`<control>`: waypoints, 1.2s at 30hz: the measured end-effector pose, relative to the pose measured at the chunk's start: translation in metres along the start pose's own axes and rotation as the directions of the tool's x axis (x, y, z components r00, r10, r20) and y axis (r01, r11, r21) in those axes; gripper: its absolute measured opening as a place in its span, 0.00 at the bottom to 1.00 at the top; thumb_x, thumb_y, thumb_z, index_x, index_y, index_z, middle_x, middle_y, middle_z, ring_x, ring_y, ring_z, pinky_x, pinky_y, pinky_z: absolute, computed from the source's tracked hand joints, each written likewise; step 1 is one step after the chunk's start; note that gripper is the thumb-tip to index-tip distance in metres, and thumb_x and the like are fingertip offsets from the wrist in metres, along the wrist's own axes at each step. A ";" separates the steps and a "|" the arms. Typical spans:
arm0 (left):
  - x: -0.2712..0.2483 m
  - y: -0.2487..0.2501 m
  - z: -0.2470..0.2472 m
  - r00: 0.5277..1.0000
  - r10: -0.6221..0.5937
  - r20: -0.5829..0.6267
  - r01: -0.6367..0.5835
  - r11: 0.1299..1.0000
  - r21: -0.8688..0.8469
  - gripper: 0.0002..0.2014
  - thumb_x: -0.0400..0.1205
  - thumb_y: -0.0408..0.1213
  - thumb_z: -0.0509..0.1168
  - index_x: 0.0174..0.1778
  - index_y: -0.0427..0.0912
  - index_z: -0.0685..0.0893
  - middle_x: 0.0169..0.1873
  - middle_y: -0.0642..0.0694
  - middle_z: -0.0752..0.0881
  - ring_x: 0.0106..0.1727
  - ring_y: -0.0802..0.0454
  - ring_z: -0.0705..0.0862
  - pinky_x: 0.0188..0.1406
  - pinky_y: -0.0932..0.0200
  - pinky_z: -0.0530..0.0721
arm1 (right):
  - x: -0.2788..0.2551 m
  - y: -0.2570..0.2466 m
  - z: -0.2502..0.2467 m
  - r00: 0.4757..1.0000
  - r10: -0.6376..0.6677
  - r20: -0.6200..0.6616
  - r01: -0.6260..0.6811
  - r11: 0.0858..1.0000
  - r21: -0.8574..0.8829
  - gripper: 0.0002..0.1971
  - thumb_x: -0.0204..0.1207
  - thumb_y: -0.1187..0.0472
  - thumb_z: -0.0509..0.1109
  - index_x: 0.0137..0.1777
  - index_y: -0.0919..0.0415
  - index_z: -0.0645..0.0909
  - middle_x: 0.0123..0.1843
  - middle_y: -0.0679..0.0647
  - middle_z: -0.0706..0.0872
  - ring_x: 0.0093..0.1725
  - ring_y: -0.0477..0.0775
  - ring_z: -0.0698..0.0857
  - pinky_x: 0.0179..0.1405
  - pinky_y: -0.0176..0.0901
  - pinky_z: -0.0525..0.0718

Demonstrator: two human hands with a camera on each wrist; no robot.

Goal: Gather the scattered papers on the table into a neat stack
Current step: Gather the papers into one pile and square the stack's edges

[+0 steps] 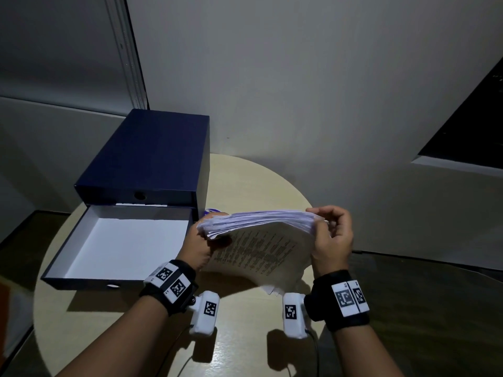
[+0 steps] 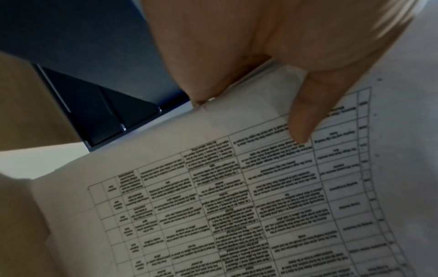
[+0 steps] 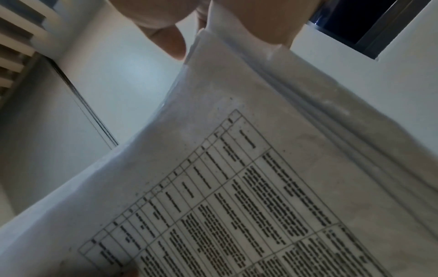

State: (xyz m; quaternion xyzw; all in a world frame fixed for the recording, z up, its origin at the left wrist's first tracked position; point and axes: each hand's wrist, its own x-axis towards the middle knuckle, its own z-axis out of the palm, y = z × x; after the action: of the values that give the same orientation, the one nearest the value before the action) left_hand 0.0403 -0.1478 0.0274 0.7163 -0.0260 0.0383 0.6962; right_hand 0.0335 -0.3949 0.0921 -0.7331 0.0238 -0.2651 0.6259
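You hold the papers upright between both hands above the round desk, their lower edge just over or barely on the wood; which it is cannot be told. Your left hand pinches the left end, thumb pressed on the printed sheet as the left wrist view shows. Your right hand curls round the right end, fingers over the top edge. Both grips are closed on the bundle.

The top edges fan out unevenly at the left end and a few corners poke out below, so the sheets are probably gathered but not yet squared. Loosen both grips slightly, enough to let the sheets slide, and tap the long lower edge on the desk so the strays drop level. Then turn the bundle and tap a short edge too. Keep your thumbs flat on the face, or the sheets may bow and slip out.

Mind the room on your left: the dark blue box and its open drawer sit close beside your left hand, and the drawer's near corner reaches toward the desk's edge. The bare wood lies in front of you and to the right, though the rim curves away near your right wrist. Lay the stack down centrally, clear of both.
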 end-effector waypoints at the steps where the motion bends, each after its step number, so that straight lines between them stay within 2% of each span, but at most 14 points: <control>1: 0.000 -0.002 0.000 1.000 -0.006 -0.001 0.006 1.000 -0.002 0.22 0.70 0.23 0.77 0.55 0.50 0.87 0.50 0.59 0.92 0.54 0.61 0.88 0.53 0.65 0.87 | 0.000 -0.001 0.001 1.000 -0.001 0.010 0.002 0.999 -0.033 0.09 0.74 0.57 0.68 0.45 0.38 0.77 0.48 0.49 0.89 0.50 0.53 0.87 0.54 0.60 0.88; 4: 0.000 -0.004 0.000 0.999 -0.027 -0.036 0.026 0.999 -0.028 0.20 0.72 0.21 0.76 0.53 0.50 0.89 0.48 0.54 0.92 0.51 0.60 0.89 0.48 0.62 0.87 | 0.001 0.000 0.001 1.000 0.031 -0.001 -0.031 0.997 -0.074 0.13 0.76 0.65 0.68 0.43 0.42 0.79 0.47 0.49 0.89 0.49 0.53 0.87 0.54 0.65 0.87; 7: 0.001 0.000 0.004 0.999 -0.007 -0.051 0.007 1.000 0.003 0.17 0.74 0.23 0.75 0.52 0.49 0.89 0.47 0.56 0.92 0.51 0.61 0.88 0.50 0.66 0.85 | 0.001 0.004 -0.008 1.000 0.009 0.003 -0.010 0.995 0.102 0.08 0.76 0.61 0.67 0.51 0.47 0.79 0.52 0.58 0.90 0.55 0.61 0.87 0.61 0.69 0.83; 10: -0.002 0.012 0.008 0.997 0.025 -0.072 -0.024 1.000 0.006 0.15 0.77 0.21 0.72 0.52 0.45 0.87 0.46 0.62 0.92 0.51 0.67 0.88 0.51 0.73 0.82 | -0.012 0.020 -0.026 0.993 0.027 0.117 -0.050 0.979 0.198 0.24 0.71 0.57 0.74 0.67 0.53 0.73 0.65 0.61 0.85 0.65 0.62 0.84 0.65 0.60 0.82; 13: -0.008 0.015 0.008 0.996 0.025 -0.084 -0.026 1.000 -0.013 0.15 0.79 0.22 0.70 0.59 0.40 0.88 0.54 0.48 0.91 0.59 0.54 0.88 0.57 0.61 0.85 | -0.032 0.044 -0.042 0.918 0.257 0.301 -0.295 0.952 0.086 0.35 0.71 0.71 0.77 0.73 0.46 0.68 0.69 0.56 0.81 0.66 0.56 0.84 0.62 0.54 0.84; 16: -0.012 0.009 0.010 0.983 -0.169 -0.079 0.155 0.975 -0.157 0.21 0.76 0.16 0.67 0.62 0.38 0.85 0.54 0.39 0.91 0.59 0.41 0.88 0.54 0.47 0.89 | -0.039 0.061 -0.041 0.847 0.443 0.294 -0.425 0.897 -0.126 0.21 0.77 0.70 0.71 0.63 0.46 0.76 0.56 0.52 0.87 0.62 0.59 0.85 0.57 0.51 0.84; 19: -0.017 0.004 0.015 0.965 -0.249 -0.076 0.224 0.944 -0.244 0.23 0.73 0.24 0.73 0.65 0.35 0.82 0.55 0.33 0.89 0.61 0.34 0.86 0.66 0.33 0.81 | -0.042 0.067 -0.032 0.820 0.535 0.205 -0.487 0.839 -0.241 0.12 0.81 0.64 0.67 0.63 0.60 0.77 0.46 0.62 0.88 0.52 0.66 0.87 0.54 0.66 0.86; 21: -0.020 0.012 0.016 0.981 -0.180 -0.073 0.156 0.954 -0.255 0.28 0.67 0.30 0.74 0.65 0.36 0.81 0.55 0.35 0.89 0.60 0.36 0.87 0.65 0.33 0.82 | -0.042 0.066 -0.032 0.862 0.484 0.152 -0.451 0.868 -0.210 0.14 0.78 0.62 0.69 0.62 0.64 0.78 0.48 0.63 0.88 0.53 0.64 0.87 0.57 0.71 0.85; 26: -0.031 0.024 0.011 0.998 0.057 -0.019 -0.059 0.980 -0.190 0.37 0.58 0.40 0.79 0.64 0.37 0.77 0.55 0.45 0.86 0.55 0.55 0.87 0.48 0.63 0.86 | -0.045 0.065 -0.038 0.895 0.418 0.158 -0.407 0.908 -0.095 0.25 0.71 0.71 0.72 0.68 0.63 0.74 0.58 0.60 0.86 0.59 0.57 0.85 0.60 0.58 0.84; 28: -0.035 0.019 0.013 0.999 0.052 -0.013 -0.054 0.992 -0.114 0.27 0.62 0.37 0.77 0.57 0.45 0.80 0.53 0.46 0.85 0.55 0.50 0.85 0.48 0.66 0.85 | -0.051 0.069 -0.033 0.870 0.462 0.173 -0.439 0.885 -0.156 0.26 0.73 0.74 0.72 0.71 0.65 0.71 0.58 0.59 0.84 0.61 0.63 0.84 0.57 0.49 0.84; 30: -0.034 0.018 0.016 0.998 0.028 -0.061 -0.032 0.998 -0.060 0.17 0.71 0.26 0.74 0.51 0.47 0.80 0.48 0.45 0.84 0.53 0.46 0.83 0.45 0.70 0.84 | -0.053 0.066 -0.025 0.834 0.533 0.145 -0.499 0.839 -0.217 0.25 0.77 0.70 0.73 0.73 0.67 0.72 0.56 0.56 0.82 0.63 0.63 0.85 0.53 0.43 0.80; 33: -0.031 0.021 0.019 0.991 0.001 -0.137 -0.001 1.000 0.006 0.21 0.74 0.20 0.73 0.53 0.50 0.78 0.50 0.45 0.85 0.54 0.45 0.84 0.50 0.65 0.86 | -0.047 0.056 -0.026 0.904 0.385 0.185 -0.337 0.909 -0.245 0.15 0.76 0.65 0.74 0.62 0.56 0.82 0.51 0.47 0.89 0.52 0.41 0.88 0.52 0.41 0.85; 35: -0.030 0.031 0.018 0.972 0.066 -0.227 -0.038 0.992 0.124 0.33 0.71 0.26 0.78 0.65 0.55 0.73 0.62 0.47 0.81 0.63 0.47 0.82 0.63 0.53 0.84 | -0.035 0.041 -0.030 0.950 0.255 0.179 -0.193 0.932 -0.306 0.16 0.74 0.71 0.73 0.60 0.60 0.84 0.44 0.40 0.88 0.46 0.42 0.88 0.54 0.43 0.87; 36: -0.028 0.040 0.018 0.955 0.140 -0.261 -0.079 0.970 0.231 0.39 0.69 0.32 0.80 0.71 0.56 0.68 0.69 0.48 0.76 0.70 0.48 0.77 0.69 0.50 0.80 | -0.026 0.032 -0.032 0.967 0.156 0.203 -0.076 0.933 -0.351 0.17 0.71 0.76 0.71 0.59 0.64 0.84 0.41 0.38 0.86 0.41 0.42 0.87 0.53 0.34 0.85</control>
State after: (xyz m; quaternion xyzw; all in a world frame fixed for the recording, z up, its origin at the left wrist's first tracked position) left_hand 0.0089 -0.1673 0.0641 0.7734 0.0355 0.1790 0.6071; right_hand 0.0068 -0.4210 0.0555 -0.8531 0.0409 -0.1336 0.5028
